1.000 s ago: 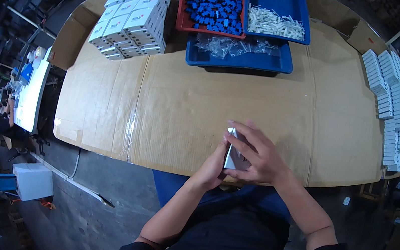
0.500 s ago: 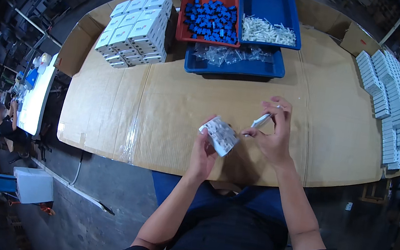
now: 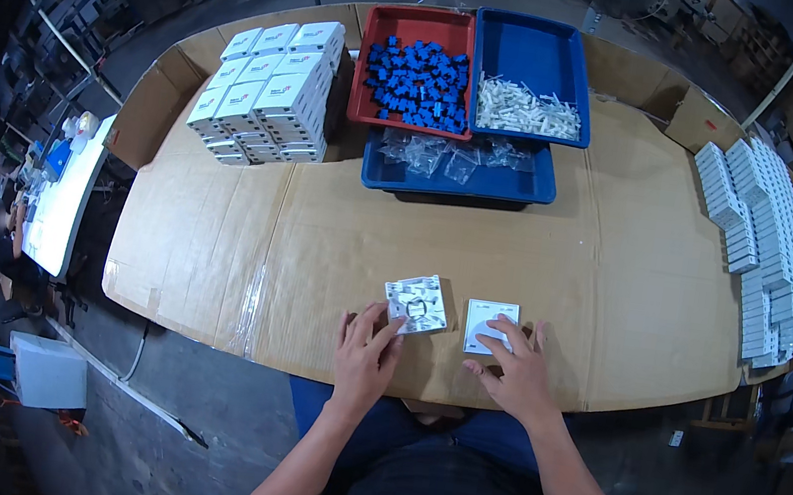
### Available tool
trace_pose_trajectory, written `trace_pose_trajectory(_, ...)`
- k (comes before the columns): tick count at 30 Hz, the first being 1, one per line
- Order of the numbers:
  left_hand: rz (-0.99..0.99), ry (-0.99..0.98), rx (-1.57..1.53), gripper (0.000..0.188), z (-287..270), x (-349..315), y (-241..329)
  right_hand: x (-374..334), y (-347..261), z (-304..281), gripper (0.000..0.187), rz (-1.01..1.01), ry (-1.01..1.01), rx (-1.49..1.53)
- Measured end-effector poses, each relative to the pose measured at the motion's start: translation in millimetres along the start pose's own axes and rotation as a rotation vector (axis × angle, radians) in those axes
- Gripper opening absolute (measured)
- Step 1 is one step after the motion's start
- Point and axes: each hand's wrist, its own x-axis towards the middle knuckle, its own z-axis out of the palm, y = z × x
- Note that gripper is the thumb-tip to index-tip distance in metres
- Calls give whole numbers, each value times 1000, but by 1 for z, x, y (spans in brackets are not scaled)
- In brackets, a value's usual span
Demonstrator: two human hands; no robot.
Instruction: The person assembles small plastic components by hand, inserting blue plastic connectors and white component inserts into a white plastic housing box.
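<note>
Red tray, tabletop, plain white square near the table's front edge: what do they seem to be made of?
Red tray: probably moulded plastic, judging by its even colour and smooth walls. Tabletop: apparently cardboard, brown and mostly matte, with fine ridges and creases. White square: likely rigid plastic, smooth with crisp edges, though it shows too small to be sure.

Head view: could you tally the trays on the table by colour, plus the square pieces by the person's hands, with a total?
Red: 1, the red tray
Blue: 2, the upper blue tray and lower blue tray
Square pieces: 2, left piece and right piece
Total: 5
</note>
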Motion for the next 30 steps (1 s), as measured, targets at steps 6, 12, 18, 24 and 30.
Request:
trace_pose_trajectory(6,-106,74,-69,23,17,18,10,43,-7,-20,47,42,-147,10)
trace_pose_trajectory(12,-143,62,-63,26,17,17,6,122,9,-47,47,19,-258,28)
trace_pose_trajectory(18,-164,49,-62,26,18,19,9,245,23,-36,61,70,34,160)
trace_pose_trajectory(24,-173,51,-103,25,15,25,9,272,20,-10,90,165,-257,-125)
trace_pose_trajectory(30,-160,52,-119,25,15,25,7,276,44,8,88,242,-149,-44)
